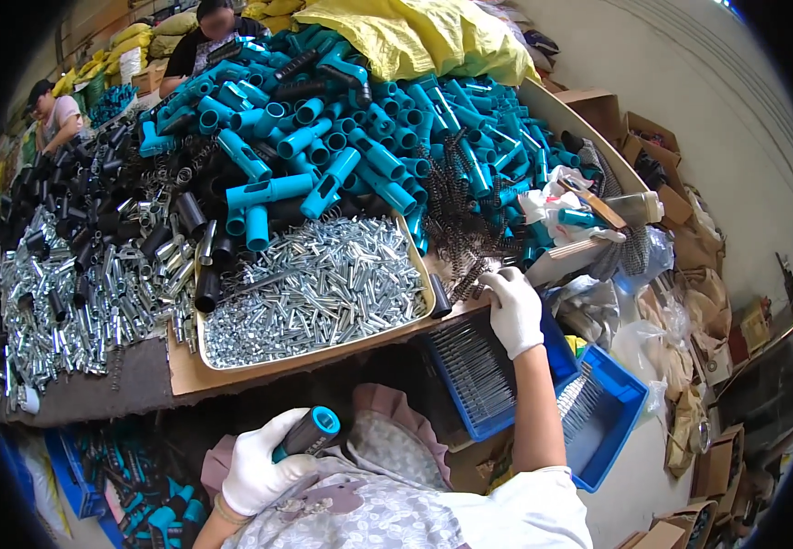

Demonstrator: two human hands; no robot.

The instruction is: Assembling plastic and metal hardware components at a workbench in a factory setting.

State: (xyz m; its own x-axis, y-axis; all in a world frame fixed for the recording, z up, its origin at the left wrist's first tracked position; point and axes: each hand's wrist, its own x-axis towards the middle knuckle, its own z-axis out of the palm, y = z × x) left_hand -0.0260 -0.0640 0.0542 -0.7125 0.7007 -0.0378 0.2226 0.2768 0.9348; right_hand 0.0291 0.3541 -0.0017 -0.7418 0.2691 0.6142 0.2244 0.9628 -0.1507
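Assembly looks mid-cycle: left hand [259, 471], gloved, fingers wrapped around a black-and-teal handle [309, 433] near the lap. Farther right, right hand [512, 306] reaches the black springs [465, 247], fingertips curled, seemingly pinching one. Next it likely needs seating into the handle.

A small assembly workshop: a long counter [231, 371] heaped with teal tubes [341, 137], black tubes [76, 192], springs [456, 210] and metal pins [323, 284]; workers [209, 37] seated along it; bins [611, 412], cartons [652, 137] and sacks [415, 37] crowding the floor.
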